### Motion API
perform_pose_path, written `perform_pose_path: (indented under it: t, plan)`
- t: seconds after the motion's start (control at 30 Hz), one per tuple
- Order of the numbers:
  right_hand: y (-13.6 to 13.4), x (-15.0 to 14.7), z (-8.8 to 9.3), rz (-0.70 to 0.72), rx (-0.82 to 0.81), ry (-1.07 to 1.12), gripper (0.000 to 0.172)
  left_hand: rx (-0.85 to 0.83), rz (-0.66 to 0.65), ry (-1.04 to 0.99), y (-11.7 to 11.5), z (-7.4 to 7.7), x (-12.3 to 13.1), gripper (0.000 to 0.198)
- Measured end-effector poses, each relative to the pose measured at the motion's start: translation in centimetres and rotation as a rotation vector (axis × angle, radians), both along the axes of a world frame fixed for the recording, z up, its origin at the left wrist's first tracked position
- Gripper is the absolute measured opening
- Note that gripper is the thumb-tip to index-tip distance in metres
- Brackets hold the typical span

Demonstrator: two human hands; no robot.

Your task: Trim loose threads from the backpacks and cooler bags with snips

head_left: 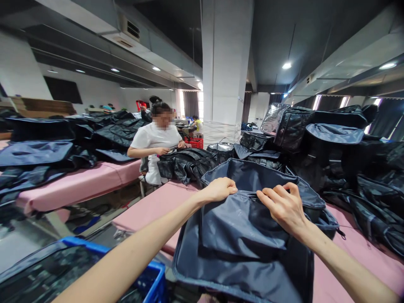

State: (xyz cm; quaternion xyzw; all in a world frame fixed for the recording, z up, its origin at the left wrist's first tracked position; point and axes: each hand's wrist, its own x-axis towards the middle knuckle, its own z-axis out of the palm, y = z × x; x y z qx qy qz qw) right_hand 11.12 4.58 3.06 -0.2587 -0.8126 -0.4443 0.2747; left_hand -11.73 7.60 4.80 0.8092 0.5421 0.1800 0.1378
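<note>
A dark navy fabric bag (246, 235) lies open on the pink table (151, 206) in front of me. My left hand (219, 189) is curled into a grip on the near edge of the bag's opening. Just to its right, my right hand (282, 206) pinches the same fabric edge with bent fingers. The bag's far rim (252, 166) stands up behind both hands.
Piles of black and navy bags (341, 147) crowd the table's right side and back. A person in a white shirt (156, 141) works on a black bag across the table. A blue crate (148, 277) sits at lower left. A white pillar (225, 67) rises behind.
</note>
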Motion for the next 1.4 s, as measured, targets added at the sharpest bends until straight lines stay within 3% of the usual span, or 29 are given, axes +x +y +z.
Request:
perform_pose_path:
  t: [0.27, 0.43, 0.5, 0.63, 0.7, 0.93, 1.2, 1.3, 1.4]
  plan:
    - [0.3, 0.4, -0.4, 0.060, -0.049, -0.044, 0.024, -0.024, 0.029, -0.009, 0.0, 0.0, 0.1, 0.021]
    - [1.0, 0.7, 0.0, 0.182, -0.370, 0.248, 0.009, 0.021, -0.002, 0.042, -0.3, -0.1, -0.1, 0.022]
    - [1.0, 1.4, 0.2, 0.201, -0.423, 0.360, 0.009, 0.095, -0.018, 0.057, -0.9, -0.3, 0.1, 0.021]
    - [0.4, 2.9, -0.2, 0.134, -0.298, 0.329, 0.011, 0.351, -0.061, 0.096, -2.1, -0.9, 1.6, 0.018]
    - [-0.1, 3.3, -0.8, 0.090, -0.230, 0.269, 0.012, 0.403, -0.051, 0.097, -2.3, -1.2, 2.5, 0.018]
    - [-0.5, 3.4, -1.1, 0.039, -0.132, 0.179, 0.014, 0.181, 0.005, -0.030, -1.3, -0.9, 2.9, 0.020]
    - [0.0, 2.1, -0.8, 0.056, -0.167, 0.161, 0.016, 0.184, 0.030, -0.023, -1.6, -0.8, 3.4, 0.019]
    - [0.2, 2.8, -0.9, 0.117, -0.288, 0.282, 0.016, 0.307, 0.004, 0.006, -2.1, -1.3, 3.3, 0.021]
    - [-0.6, 6.5, -2.0, 0.135, -0.473, 0.669, 0.017, 0.643, -0.086, 0.110, -3.4, -2.5, -0.4, 0.025]
